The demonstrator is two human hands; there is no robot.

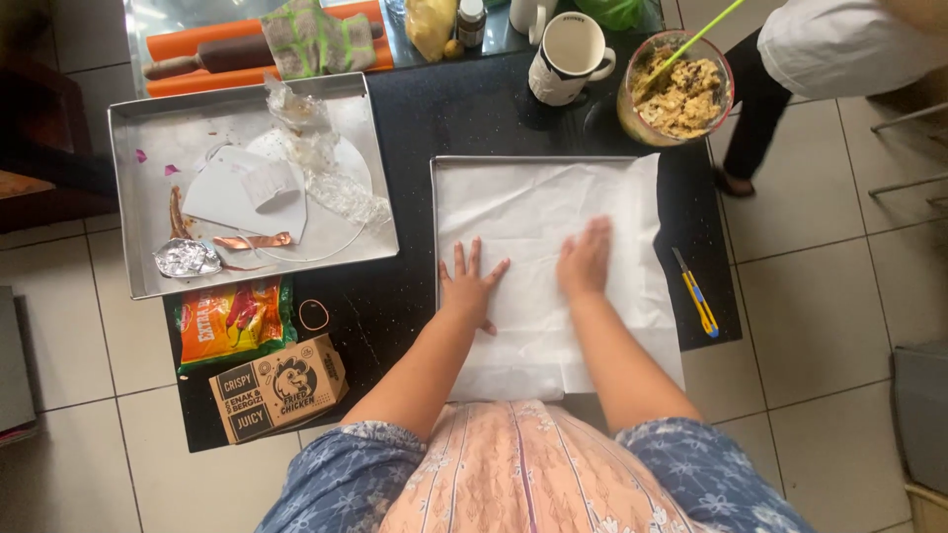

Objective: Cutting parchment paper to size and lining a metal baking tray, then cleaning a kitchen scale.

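**Both palms flat on the paper-lined tray**

The left hand [471, 286] lies spread, fingers fanned wide, pressing flat on the white baking paper [553, 212] near the tray's left edge; it grips nothing. The right hand [586, 259] rests beside it, fingers together and extended, palm down on the same sheet, also holding nothing. The paper covers a rectangular metal tray [434, 197] at the middle of the black table [434, 109], and its near end overhangs the table's front edge toward the person.

A yellow-and-blue utility knife [697, 294] lies just right of the paper, near the table's right edge. At the far right corner stands a glass bowl of chunky dough [677, 91] with a green stick in it, a white mug [567, 47] just to its left. On the table's left side sits a second metal tray [133, 188] holding scraps of paper, foil and plastic wrap. Near the front left corner lie a cardboard box [277, 386] and an orange snack packet [231, 320]. Another person in white [839, 44] stands beyond the far right corner.
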